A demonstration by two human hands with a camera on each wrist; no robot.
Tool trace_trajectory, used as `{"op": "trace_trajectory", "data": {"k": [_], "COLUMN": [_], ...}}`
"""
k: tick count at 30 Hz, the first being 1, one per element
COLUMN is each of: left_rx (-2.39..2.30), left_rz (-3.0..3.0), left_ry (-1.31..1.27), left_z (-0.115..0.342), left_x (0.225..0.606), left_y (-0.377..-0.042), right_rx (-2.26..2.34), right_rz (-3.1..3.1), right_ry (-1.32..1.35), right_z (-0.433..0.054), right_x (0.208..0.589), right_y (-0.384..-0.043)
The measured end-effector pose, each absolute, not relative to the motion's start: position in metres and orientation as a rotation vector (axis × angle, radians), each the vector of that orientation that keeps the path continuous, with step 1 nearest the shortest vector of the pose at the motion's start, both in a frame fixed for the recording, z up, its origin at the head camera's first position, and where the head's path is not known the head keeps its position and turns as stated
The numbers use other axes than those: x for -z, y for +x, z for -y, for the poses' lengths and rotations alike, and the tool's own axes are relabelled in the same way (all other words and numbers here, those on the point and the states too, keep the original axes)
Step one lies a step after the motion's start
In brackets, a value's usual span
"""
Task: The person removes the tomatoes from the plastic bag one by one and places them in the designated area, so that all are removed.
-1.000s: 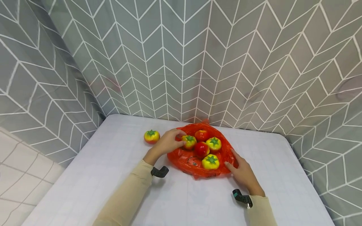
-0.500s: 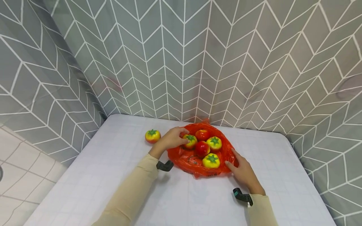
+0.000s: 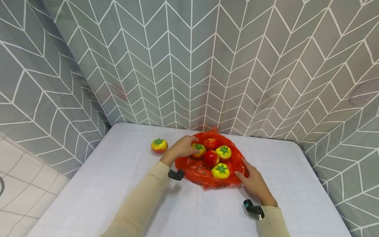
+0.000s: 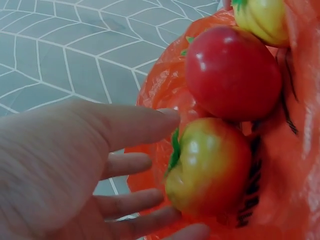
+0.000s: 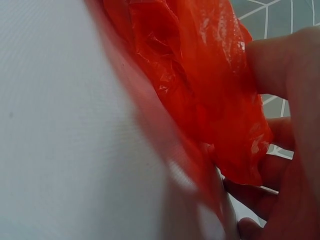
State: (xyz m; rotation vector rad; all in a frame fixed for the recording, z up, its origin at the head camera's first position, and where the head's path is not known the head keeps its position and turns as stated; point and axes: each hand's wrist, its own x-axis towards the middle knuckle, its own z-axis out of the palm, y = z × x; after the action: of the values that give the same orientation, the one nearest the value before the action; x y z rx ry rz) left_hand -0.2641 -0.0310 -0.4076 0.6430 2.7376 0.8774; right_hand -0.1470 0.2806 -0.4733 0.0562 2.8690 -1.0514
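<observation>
An orange-red plastic bag lies spread on the table with several tomatoes in it, some yellow with green tops, some red side up. My left hand reaches over the bag's left side, at a yellow-red tomato. In the left wrist view its fingers are extended and spread beside that tomato, with a red tomato just above. My right hand holds the bag's right edge, thumb on one side of the plastic and fingers on the other.
One more yellow-red tomato sits on the white-covered table, left of the bag. A grey patterned curtain hangs behind the table and along its sides.
My left hand has shifted slightly right and further over the yellow-red tomato at the bag's left. The right hand keeps its place on the bag's edge.
</observation>
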Motion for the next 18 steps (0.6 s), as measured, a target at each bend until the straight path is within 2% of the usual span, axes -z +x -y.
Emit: {"op": "trace_trajectory", "data": {"k": [18], "left_rx": [-0.737], "left_rz": [-2.814], "left_ry": [0.536], "left_z": [0.0234], "left_x": [0.4110], "left_y": [-0.2640], "right_rx": [1.049], "right_rz": [-2.880], "right_ry": [0.029], "right_z": [-0.2805], "right_x": [0.4742], "right_y": [-0.1476]}}
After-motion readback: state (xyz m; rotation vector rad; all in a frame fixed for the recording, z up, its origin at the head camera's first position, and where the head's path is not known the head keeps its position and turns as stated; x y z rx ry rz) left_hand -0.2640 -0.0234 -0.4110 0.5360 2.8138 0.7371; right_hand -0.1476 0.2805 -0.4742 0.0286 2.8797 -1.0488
